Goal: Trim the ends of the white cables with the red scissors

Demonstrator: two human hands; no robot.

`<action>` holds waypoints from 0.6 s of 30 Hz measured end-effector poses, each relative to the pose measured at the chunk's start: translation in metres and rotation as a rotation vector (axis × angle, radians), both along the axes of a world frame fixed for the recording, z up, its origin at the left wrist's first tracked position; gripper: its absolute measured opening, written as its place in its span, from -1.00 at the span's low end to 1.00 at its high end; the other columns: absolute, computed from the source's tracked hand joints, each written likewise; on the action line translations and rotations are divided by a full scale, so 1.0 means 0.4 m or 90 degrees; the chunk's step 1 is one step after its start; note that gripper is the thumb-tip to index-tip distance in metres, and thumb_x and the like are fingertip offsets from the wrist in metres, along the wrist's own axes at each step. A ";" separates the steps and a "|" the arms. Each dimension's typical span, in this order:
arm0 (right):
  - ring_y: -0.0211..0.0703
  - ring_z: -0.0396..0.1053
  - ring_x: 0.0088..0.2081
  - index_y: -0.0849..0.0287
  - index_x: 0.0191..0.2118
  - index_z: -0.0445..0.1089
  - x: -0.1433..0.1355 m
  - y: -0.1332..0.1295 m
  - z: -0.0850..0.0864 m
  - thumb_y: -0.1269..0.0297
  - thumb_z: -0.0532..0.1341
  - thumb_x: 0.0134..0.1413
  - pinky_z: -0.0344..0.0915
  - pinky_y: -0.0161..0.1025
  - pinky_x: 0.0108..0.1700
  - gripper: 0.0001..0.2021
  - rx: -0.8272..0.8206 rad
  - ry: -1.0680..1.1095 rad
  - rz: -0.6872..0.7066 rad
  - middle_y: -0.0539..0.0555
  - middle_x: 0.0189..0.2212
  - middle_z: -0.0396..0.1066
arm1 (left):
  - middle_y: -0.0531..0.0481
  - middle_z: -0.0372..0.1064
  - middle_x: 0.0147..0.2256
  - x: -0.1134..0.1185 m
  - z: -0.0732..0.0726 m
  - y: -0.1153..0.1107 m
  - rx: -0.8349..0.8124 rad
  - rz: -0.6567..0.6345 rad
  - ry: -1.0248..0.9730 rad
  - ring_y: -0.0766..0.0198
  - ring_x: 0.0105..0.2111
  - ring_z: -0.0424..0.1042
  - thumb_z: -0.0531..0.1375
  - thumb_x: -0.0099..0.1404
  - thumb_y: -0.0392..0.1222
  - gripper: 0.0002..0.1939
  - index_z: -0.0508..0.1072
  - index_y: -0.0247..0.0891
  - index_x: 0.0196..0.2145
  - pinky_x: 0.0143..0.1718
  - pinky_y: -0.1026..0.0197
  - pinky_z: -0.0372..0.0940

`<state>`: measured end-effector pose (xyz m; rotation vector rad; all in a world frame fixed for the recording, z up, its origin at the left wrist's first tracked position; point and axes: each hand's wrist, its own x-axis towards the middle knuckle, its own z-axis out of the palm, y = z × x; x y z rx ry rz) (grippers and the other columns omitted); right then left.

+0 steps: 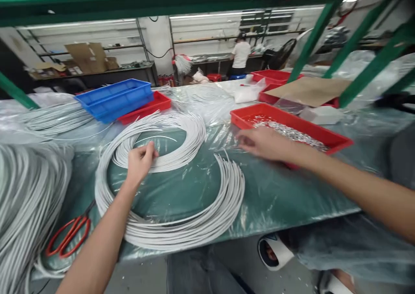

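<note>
"So, the nearest lot?"

"Below the near edge of the tabletop [275,194]: one pale slipper [277,253], worn. On the tabletop, near left corner: scissors [71,236], orange-red handles, beside one thick bundle of pale cable [29,190] at the left edge."

"Next lot, centre?"

"Front coil [181,235], pale cable, one, lying open in a wide curve near the near edge, its cut ends pointing away from that edge. Rear coil [194,140], one, similar, farther in, overlapping the front coil."

"And the hands?"

"Left hand [142,158]: above the left side of the coils, fingers curled in, thumb against them; no grasped item discernible. Right hand [259,142]: at the near left part of the red tray [311,127], fingers bent, blurred; cannot tell whether it grasps anything or touches the tray."

"Tray contents?"

"Small silvery pieces [292,134], loose, many. Tray stands right of the rear coil, slanting toward the right edge."

"Farther stock?"

"Blue tray [116,99], toward the far left corner, tilted, partly over a second red tray [154,108]. Brown sheet [313,90], flat, toward the far right corner."

"Beyond the tabletop?"

"One person [240,54], white top, beside shelving; cardboard boxes [92,58], at far left."
</note>
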<state>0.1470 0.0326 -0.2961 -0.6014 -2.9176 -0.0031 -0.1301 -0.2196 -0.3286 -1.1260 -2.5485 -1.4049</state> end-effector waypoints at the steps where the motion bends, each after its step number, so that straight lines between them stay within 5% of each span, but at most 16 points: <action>1: -0.01 0.46 -0.29 0.13 -0.08 0.43 -0.035 -0.049 -0.021 0.26 0.23 0.15 0.25 -0.15 -0.19 -0.78 0.007 0.011 0.036 0.11 -0.33 0.53 | 0.01 0.23 -0.68 -0.007 -0.008 0.001 0.012 -0.013 -0.010 0.34 -0.62 0.20 0.01 0.31 0.12 -0.46 0.46 -0.32 -0.60 -0.58 0.31 0.09; 6: -0.03 0.44 -0.23 0.18 -0.05 0.38 -0.185 -0.214 -0.116 0.36 0.18 0.22 0.20 -0.12 -0.12 -0.81 0.027 0.020 0.241 0.10 -0.22 0.51 | 0.04 0.14 -0.69 -0.025 -0.031 0.005 0.054 -0.053 -0.044 0.38 -0.64 0.13 0.02 0.33 0.13 -0.45 0.44 -0.33 -0.61 -0.59 0.32 0.03; 11: 0.03 0.40 -0.21 0.17 -0.16 0.38 -0.285 -0.220 -0.175 0.38 0.11 0.27 0.16 -0.09 -0.14 -0.88 0.085 0.023 0.248 0.17 -0.18 0.48 | 0.05 0.15 -0.69 -0.033 -0.039 0.006 0.066 -0.070 -0.043 0.39 -0.65 0.13 0.04 0.33 0.14 -0.44 0.46 -0.34 -0.60 -0.58 0.32 0.05; 18: 0.09 0.34 -0.19 0.20 -0.24 0.37 -0.326 -0.217 -0.216 0.49 0.03 0.25 0.12 -0.02 -0.07 -0.81 0.112 -0.002 0.269 0.22 -0.25 0.42 | 0.03 0.21 -0.67 -0.038 -0.042 0.009 0.065 -0.074 -0.057 0.38 -0.64 0.17 0.04 0.34 0.13 -0.44 0.46 -0.34 -0.61 -0.58 0.31 0.07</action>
